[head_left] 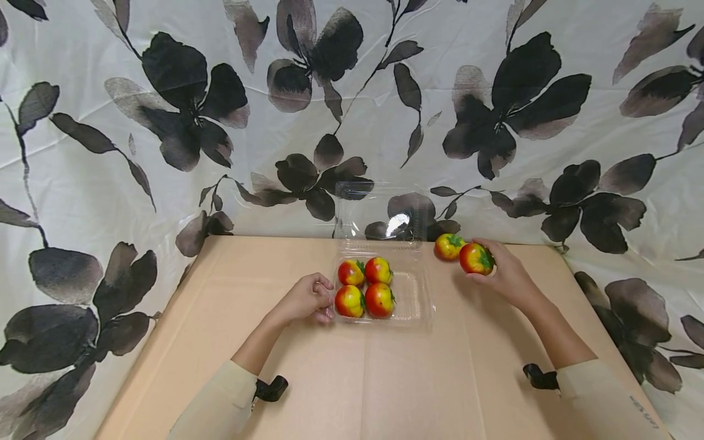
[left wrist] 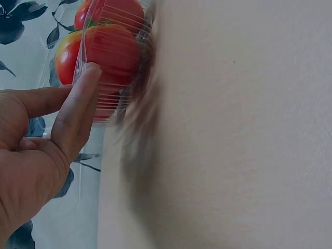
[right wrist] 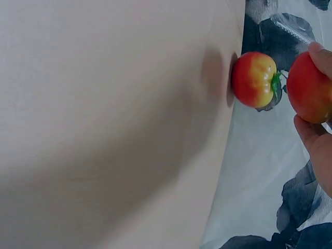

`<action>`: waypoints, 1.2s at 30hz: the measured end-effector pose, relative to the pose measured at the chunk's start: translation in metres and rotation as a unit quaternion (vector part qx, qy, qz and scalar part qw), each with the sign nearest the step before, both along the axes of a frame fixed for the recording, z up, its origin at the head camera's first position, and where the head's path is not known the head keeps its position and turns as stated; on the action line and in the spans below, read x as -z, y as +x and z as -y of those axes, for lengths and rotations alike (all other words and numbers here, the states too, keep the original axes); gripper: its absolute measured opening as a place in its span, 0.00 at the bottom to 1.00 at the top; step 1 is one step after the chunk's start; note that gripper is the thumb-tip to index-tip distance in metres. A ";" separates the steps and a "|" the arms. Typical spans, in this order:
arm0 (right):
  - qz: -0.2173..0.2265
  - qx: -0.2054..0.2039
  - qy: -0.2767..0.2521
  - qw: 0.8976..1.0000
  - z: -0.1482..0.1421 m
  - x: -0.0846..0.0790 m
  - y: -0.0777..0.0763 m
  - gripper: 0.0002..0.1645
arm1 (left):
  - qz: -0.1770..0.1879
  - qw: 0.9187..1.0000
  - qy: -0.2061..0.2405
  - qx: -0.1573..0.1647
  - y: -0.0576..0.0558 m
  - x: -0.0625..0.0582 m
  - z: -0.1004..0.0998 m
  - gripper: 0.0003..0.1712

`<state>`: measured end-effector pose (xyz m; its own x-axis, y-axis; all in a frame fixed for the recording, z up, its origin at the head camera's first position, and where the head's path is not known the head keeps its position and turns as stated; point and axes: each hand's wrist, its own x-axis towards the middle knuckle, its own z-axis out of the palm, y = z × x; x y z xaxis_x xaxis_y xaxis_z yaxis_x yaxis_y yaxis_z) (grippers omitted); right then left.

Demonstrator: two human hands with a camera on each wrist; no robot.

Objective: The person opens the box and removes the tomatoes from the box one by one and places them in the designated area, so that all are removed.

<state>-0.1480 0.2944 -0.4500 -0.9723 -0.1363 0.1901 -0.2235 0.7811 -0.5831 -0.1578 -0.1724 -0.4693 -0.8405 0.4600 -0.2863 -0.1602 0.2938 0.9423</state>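
Observation:
A clear plastic clamshell container (head_left: 411,299) lies on the table with its lid (head_left: 379,211) raised at the back. Several red-and-yellow tomatoes (head_left: 379,299) with green tops fill its left part. At the container's left edge, my left hand (head_left: 308,298) pinches the rim between thumb and fingers, as the left wrist view shows by the clear wall (left wrist: 111,78). My right hand (head_left: 506,275) grips another tomato (head_left: 476,258), held above the table to the container's right. Just behind it a further tomato (head_left: 448,246) rests near the table's back edge.
The light brown table (head_left: 407,379) ends at the back against a white cloth (head_left: 385,134) with dark flower print. Black wrist mounts (head_left: 271,388) sit on both forearms. The container's right part shows bare clear plastic.

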 end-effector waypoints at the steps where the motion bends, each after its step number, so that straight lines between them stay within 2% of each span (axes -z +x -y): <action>1: 0.004 0.003 0.001 1.000 -0.001 0.000 -0.001 0.50 | 0.000 1.000 0.000 0.001 0.000 0.000 0.000 0.16; 9: 0.039 0.026 0.011 0.999 -0.009 0.000 -0.010 0.51 | 0.003 1.000 0.001 0.000 -0.001 0.003 0.000 0.16; 28: 0.047 0.036 0.031 0.998 -0.029 0.001 -0.028 0.49 | 0.003 1.000 0.000 -0.004 -0.002 0.003 -0.001 0.16; 36: 0.065 0.037 0.036 0.997 -0.034 0.002 -0.038 0.48 | 0.000 1.000 -0.007 -0.007 -0.001 0.002 -0.001 0.15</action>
<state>-0.1862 0.3281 -0.4523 -0.9960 -0.0717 0.0535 -0.0893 0.8337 -0.5449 -0.1590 -0.1712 -0.4712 -0.8467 0.4439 -0.2933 -0.1648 0.3054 0.9379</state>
